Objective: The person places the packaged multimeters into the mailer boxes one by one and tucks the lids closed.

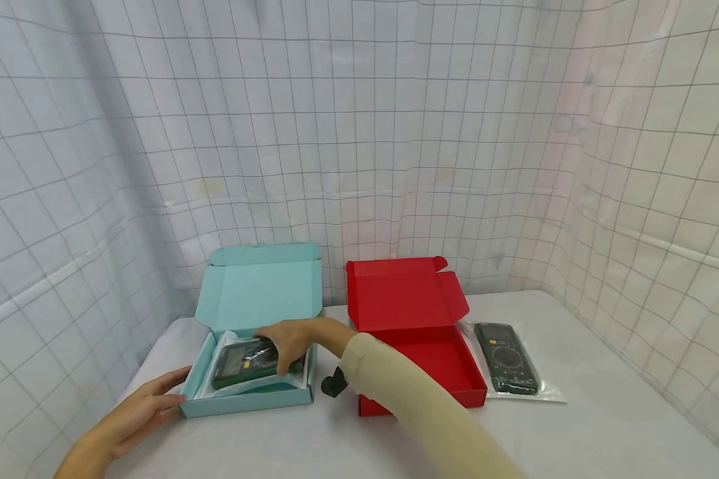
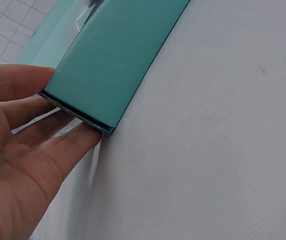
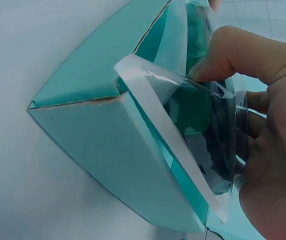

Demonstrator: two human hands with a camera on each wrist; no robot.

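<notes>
The meter, green-bodied with a dark face, display and dial, lies face up in a clear bag inside the teal cardboard box, display end left. The right grip holds it. The box lid stands raised rearward; the left grip touches the front left corner.

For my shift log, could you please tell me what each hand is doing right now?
Left hand: open, touching the teal box.
Right hand: closed, holding the bagged multimeter.
</notes>
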